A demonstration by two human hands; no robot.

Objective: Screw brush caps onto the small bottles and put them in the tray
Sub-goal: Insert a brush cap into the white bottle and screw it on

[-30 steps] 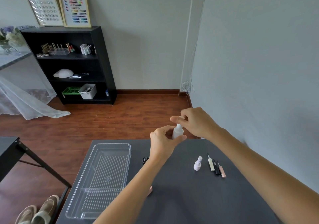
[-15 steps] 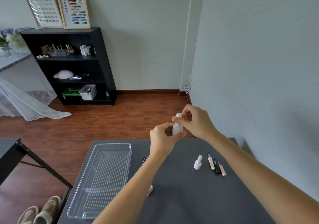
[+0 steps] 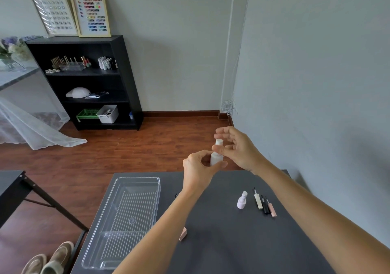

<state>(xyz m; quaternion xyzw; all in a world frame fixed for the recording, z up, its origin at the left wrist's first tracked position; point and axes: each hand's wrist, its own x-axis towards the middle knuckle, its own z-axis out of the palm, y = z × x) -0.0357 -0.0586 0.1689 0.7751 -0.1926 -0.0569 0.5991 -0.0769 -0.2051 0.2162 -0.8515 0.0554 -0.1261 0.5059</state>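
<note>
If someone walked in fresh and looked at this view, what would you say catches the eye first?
First, the two hands raised above the table's far edge: the left hand holds a small white bottle while the right hand works its cap. Next, the clear plastic tray on the left of the dark table, with nothing in it. Then a capped pale bottle standing right of centre beside three loose brush caps.

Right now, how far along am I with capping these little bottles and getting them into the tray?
Done: nothing is stored; the clear plastic tray holds no bottles. In hand: the left hand grips a small white bottle while the right hand has its fingers at the white cap. Left: a capped pale lilac bottle stands outside the tray, and three loose brush caps lie beside it.
</note>
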